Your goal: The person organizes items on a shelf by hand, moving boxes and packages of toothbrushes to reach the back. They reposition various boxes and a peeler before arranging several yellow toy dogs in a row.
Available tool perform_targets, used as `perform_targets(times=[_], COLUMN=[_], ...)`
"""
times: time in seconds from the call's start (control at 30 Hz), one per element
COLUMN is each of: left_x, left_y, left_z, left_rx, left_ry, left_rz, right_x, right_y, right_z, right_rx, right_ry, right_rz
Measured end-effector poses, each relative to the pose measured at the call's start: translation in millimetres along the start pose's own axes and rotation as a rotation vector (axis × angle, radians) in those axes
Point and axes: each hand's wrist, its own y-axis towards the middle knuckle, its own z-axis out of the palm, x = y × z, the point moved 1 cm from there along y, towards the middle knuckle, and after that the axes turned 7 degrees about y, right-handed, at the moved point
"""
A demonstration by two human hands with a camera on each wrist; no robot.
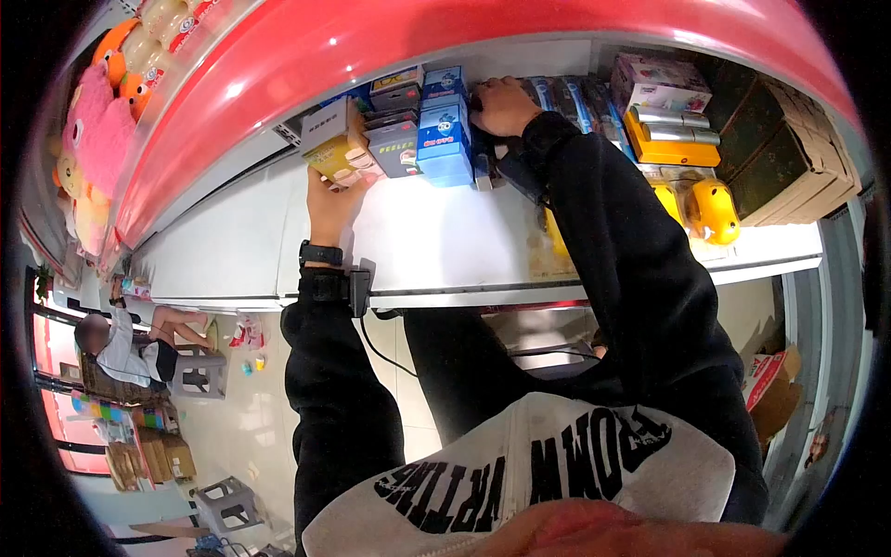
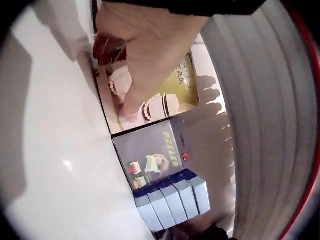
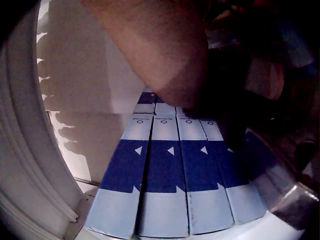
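At the left end of a row of boxes, the left hand (image 1: 336, 206) grips a gold and white box (image 1: 334, 139) by its lower part. In the left wrist view the thumb of this hand (image 2: 155, 50) lies across the printed face of the box (image 2: 185, 82). A grey peeler box (image 1: 396, 150) stands against it, followed by blue and white boxes (image 1: 445, 144). Just right of these is the right hand (image 1: 506, 110), with bent fingers whose tips are hidden. The right wrist view has this hand (image 3: 165, 50) over the rear of the blue boxes (image 3: 162, 167).
Dark blue packages (image 1: 568, 102), a purple box (image 1: 661, 84), a yellow pack with silver cylinders (image 1: 673, 139), yellow items (image 1: 713, 212) and a large carton (image 1: 789, 153) fill the right. A red rim (image 1: 306, 56) arches overhead. A seated person (image 1: 130, 348) is at far left.
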Motion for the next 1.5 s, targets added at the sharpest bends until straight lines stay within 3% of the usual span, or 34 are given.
perform_targets(times=[0.23, 0.37, 0.43, 0.53, 0.7, 0.8, 0.93, 1.03, 1.07, 1.17, 1.27, 1.33, 1.5], left_x=[12, 19, 23, 12, 59, 50, 80, 93, 94, 91, 109, 120, 100], left_y=[9, 11, 14, 9, 35, 63, 96, 106, 104, 99, 105, 109, 95], left_z=[-11, -11, -11, -23, -85, -102, -93, -71, -61, -44, -47, -46, -34], left_rx=[0.123, 0.174, 0.177, 0.193, -0.078, -0.143, -0.045, -0.031, -0.028, -0.026, -0.014, 0.025, 0.023], left_ry=[-0.041, -0.063, -0.052, -0.073, -0.424, -0.151, 0.080, 0.226, 0.136, -0.060, 0.094, 0.025, -0.273], left_rz=[-0.116, -0.094, -0.081, -0.198, -0.146, -0.161, -0.171, 0.014, 0.089, 0.045, 0.034, -0.002, -0.231], right_x=[-5, 1, -3, -5, -1, 5, 2, 1, 0, 1, -5, -6, -4], right_y=[5, 3, 5, 5, 0, 0, -4, -2, -2, -4, -3, 1, -3], right_z=[4, -3, 2, 3, -3, -6, -7, -7, -7, -5, 3, 8, -2], right_rx=[0.025, 0.083, 0.078, 0.067, 0.045, 0.045, -0.009, 0.029, 0.015, -0.030, -0.096, -0.131, -0.081], right_ry=[-0.050, -0.016, 0.001, 0.008, 0.010, -0.010, -0.004, -0.027, -0.026, -0.025, 0.001, 0.068, 0.033], right_rz=[-0.027, 0.081, 0.049, 0.044, -0.001, 0.037, 0.005, 0.005, -0.006, -0.050, -0.049, 0.020, -0.073])
